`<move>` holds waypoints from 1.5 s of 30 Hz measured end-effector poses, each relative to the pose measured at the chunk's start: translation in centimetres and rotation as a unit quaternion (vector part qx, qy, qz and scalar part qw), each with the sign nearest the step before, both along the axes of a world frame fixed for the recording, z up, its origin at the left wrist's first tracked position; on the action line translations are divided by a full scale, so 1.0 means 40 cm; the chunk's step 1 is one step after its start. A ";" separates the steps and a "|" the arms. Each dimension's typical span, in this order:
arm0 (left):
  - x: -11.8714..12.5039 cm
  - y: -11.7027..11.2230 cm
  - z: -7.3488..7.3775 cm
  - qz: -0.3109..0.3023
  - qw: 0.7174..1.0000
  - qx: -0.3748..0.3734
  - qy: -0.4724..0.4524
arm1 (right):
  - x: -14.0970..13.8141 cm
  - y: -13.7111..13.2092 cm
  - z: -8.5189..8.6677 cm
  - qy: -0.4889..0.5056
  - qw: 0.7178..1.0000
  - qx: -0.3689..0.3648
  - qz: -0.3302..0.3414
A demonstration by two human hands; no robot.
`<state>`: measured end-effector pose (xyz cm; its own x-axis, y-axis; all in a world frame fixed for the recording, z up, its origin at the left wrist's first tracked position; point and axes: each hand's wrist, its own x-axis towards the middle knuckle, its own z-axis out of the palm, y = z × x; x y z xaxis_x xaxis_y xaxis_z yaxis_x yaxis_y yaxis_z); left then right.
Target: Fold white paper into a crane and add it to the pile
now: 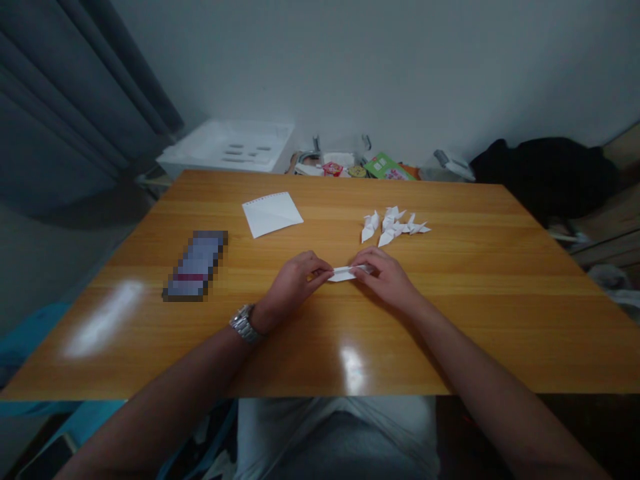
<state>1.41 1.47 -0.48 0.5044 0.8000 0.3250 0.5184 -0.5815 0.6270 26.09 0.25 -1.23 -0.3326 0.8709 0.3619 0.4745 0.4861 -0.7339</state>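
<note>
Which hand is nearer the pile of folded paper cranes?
Right. The right hand lies just on the near side of the cranes; the left hand is further off to the left. Both pinch the folded paper.

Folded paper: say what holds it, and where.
The left hand pinches the paper at its left end, the right hand at its right end.

No writing anywhere is clear enough to read.
</note>
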 end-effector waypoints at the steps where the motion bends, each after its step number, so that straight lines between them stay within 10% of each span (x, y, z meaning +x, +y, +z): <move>1: 0.000 0.000 0.001 0.000 1.000 -0.001 0.005 | -0.001 0.000 0.000 -0.001 1.000 -0.005 0.003; 18: 0.014 -0.017 -0.003 -0.112 0.990 0.051 0.074 | -0.024 -0.018 0.004 -0.008 0.996 -0.089 0.005; 27: 0.013 -0.014 -0.012 -0.009 0.998 -0.027 0.052 | -0.016 -0.015 0.004 -0.024 0.999 0.003 0.043; 45: 0.028 0.004 -0.039 -0.015 0.996 0.032 0.080 | -0.039 -0.004 -0.025 -0.145 0.987 0.066 0.034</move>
<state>2.55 1.63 -2.05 0.5778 0.7639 0.2874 0.5903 -0.6343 0.4993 24.54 0.08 -2.23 -0.4951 0.7944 0.3519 0.6183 0.6067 -0.4996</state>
